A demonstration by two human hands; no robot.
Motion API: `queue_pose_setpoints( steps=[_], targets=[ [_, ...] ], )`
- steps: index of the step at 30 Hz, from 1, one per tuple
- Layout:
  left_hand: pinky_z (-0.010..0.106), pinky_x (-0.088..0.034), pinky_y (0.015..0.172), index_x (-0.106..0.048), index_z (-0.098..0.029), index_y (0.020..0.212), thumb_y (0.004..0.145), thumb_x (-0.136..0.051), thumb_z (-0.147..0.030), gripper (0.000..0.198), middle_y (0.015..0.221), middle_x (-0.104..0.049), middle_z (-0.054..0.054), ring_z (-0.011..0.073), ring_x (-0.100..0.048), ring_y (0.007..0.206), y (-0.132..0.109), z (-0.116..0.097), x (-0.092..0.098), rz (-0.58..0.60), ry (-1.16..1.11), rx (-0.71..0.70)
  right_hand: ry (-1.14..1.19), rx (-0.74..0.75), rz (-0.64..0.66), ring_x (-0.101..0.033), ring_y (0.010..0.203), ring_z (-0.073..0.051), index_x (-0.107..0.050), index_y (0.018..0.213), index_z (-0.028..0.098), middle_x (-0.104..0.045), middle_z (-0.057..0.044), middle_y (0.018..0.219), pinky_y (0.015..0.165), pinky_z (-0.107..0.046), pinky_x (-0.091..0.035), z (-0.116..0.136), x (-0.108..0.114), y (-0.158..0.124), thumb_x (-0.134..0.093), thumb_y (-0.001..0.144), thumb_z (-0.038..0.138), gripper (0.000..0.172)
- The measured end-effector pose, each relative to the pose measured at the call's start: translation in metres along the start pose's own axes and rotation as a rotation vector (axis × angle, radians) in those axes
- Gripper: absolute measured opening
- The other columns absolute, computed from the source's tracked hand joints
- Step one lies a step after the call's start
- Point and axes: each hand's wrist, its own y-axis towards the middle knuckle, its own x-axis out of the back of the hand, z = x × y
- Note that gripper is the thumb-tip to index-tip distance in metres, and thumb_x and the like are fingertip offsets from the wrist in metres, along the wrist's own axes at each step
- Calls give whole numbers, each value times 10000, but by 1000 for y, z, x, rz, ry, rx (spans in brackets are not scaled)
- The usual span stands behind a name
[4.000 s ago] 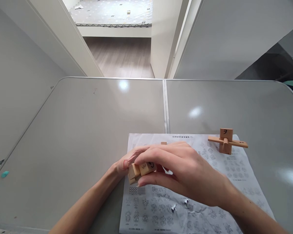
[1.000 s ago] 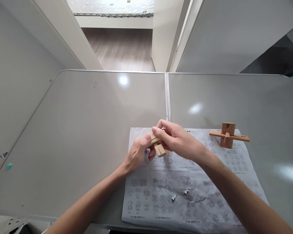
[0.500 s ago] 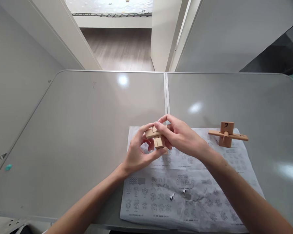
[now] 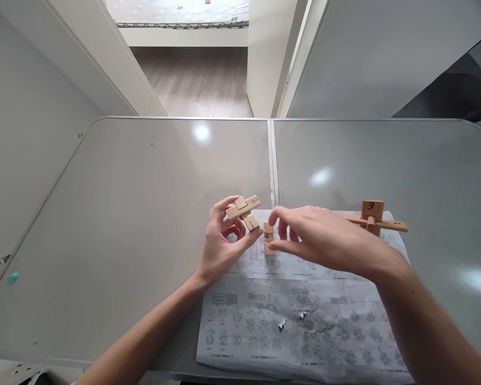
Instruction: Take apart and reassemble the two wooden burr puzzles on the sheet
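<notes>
Several interlocked light wooden pieces (image 4: pixel 242 208) are held up, tilted, in my left hand (image 4: pixel 222 238), its thumb and fingers around them. My right hand (image 4: pixel 304 235) is apart from them, thumb and index finger spread with nothing between them. Just left of its fingertips a notched wooden piece (image 4: pixel 269 248) lies on the printed paper sheet (image 4: pixel 232 331). Farther right, a cross-shaped wooden assembly (image 4: pixel 372 206) with a black mark stands on the sheet's upper right part, its lower part partly hidden by my right hand.
Small torn white scraps (image 4: pixel 282 324) lie on the sheet. A grey table (image 4: pixel 144 214) has a metal seam (image 4: pixel 273 160) running away from me. A teal object (image 4: pixel 13 277) sits at the far left edge. Cabinet panels and a doorway stand beyond.
My right hand has let go of the wooden pieces and moved right, its fingers opening. My left hand has shifted slightly left and tilted the pieces. The notched piece on the sheet now shows more.
</notes>
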Motion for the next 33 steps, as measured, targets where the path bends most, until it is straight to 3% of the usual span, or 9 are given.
queue_pose_setpoints(
  steps=[8, 15, 19, 22, 26, 33],
  targets=[
    [246, -595, 690, -551, -290, 1370, 841, -890, -296, 628, 1145, -639, 24, 99, -643, 772, 0, 2, 1, -1, 0, 1, -132, -57, 101, -716, 851, -286, -493, 1007, 250, -743, -35, 952, 660, -381, -479, 19, -17, 5, -887, 895, 387, 431],
    [257, -612, 693, -554, -325, 1396, 843, -892, -283, 649, 1222, -623, 34, 103, -685, 775, 0, 1, 1, 13, 6, -14, -198, 25, 29, -715, 841, -255, -526, 989, 243, -729, -35, 1029, 701, -390, -509, 10, -15, 15, -834, 933, 325, 323],
    [245, -600, 636, -566, -356, 1386, 838, -898, -255, 649, 1137, -586, -4, 78, -662, 688, -2, 0, 0, 27, 9, -63, 37, 68, -24, -744, 872, -220, -600, 1169, 247, -736, -34, 1115, 731, -363, -574, -10, -5, 16, -790, 928, 277, 309],
    [233, -591, 615, -568, -364, 1378, 838, -894, -229, 645, 1078, -561, -28, 60, -630, 646, -2, 0, -1, 36, 10, -89, 273, 77, -32, -769, 830, -203, -587, 1338, 254, -746, -26, 1050, 696, -330, -615, -20, -1, 18, -784, 909, 304, 474],
    [233, -599, 628, -562, -355, 1376, 848, -889, -246, 631, 1054, -560, -28, 76, -653, 674, -2, 1, -1, 30, 7, -99, 554, 93, 54, -781, 773, -176, -542, 1422, 282, -732, -27, 1128, 704, -311, -644, -21, 1, 21, -797, 889, 328, 594],
    [250, -610, 645, -559, -346, 1388, 845, -906, -284, 647, 1074, -600, -18, 83, -662, 678, -2, 3, -1, 27, 3, -102, 657, 72, 184, -665, 792, -151, -534, 1499, 275, -669, -56, 1189, 681, -307, -575, -21, 4, 20, -776, 911, 379, 644]
  ],
)
